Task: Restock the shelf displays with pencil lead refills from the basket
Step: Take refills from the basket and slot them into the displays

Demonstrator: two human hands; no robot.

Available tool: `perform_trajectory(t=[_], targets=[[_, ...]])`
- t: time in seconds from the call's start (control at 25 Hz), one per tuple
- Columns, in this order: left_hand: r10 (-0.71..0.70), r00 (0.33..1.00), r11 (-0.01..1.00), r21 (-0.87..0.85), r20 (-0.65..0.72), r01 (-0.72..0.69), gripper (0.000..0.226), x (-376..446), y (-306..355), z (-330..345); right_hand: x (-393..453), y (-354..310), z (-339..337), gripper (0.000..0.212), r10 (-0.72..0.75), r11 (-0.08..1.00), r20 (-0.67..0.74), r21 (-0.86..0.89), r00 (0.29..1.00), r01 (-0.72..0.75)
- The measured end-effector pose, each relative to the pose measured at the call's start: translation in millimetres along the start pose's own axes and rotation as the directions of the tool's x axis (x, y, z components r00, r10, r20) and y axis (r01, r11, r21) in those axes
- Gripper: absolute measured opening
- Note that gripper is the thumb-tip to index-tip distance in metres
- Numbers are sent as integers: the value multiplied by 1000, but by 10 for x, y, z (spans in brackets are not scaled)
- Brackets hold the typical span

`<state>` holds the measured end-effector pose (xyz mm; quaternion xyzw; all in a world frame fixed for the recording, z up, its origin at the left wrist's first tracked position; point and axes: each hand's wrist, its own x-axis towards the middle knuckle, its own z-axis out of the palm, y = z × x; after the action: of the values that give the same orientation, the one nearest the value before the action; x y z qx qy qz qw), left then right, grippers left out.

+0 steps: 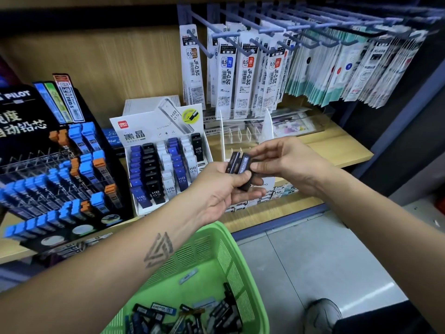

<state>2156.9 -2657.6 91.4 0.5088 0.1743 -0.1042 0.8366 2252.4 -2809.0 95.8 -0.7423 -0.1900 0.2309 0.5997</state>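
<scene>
1. Pencil lead refills (238, 165) are mid-sorting: a small bundle of dark, slim cases sits between both hands, in front of the clear acrylic display (243, 133) and above the front edge of the wooden shelf (337, 145)
2. Left hand (224, 189) curls its fingers and thumb round the lower ends of the bundle, holding several cases at once
3. Right hand (286, 160) pinches the upper end of one case with thumb and fingertips, as if to draw it out of the bundle; whether it has come free I cannot tell
4. Progress, as I judge it, is partway at most: the green basket (228, 256) below still holds a loose heap of refill cases, so plenty is left to place
5. White Deli display (168, 162) looks fairly full, with rows of blue, black and white HB 0.5 cases, though a few slots near its right side seem lower
6. Black Pilot display (60, 169) carries many blue-capped and some orange-capped cases, with visible gaps in its upper tiers
7. Cases in hand are black to dark blue, flat and rectangular, one with a pale printed label; the print is too small to read
</scene>
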Motion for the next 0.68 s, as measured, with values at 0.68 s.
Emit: perform_trajectory(t=[0.68], targets=[[183,963,982,75,-199,-171,24,29,113,-219,-19,-72,63,26,-132,946,67,-290,989,145]])
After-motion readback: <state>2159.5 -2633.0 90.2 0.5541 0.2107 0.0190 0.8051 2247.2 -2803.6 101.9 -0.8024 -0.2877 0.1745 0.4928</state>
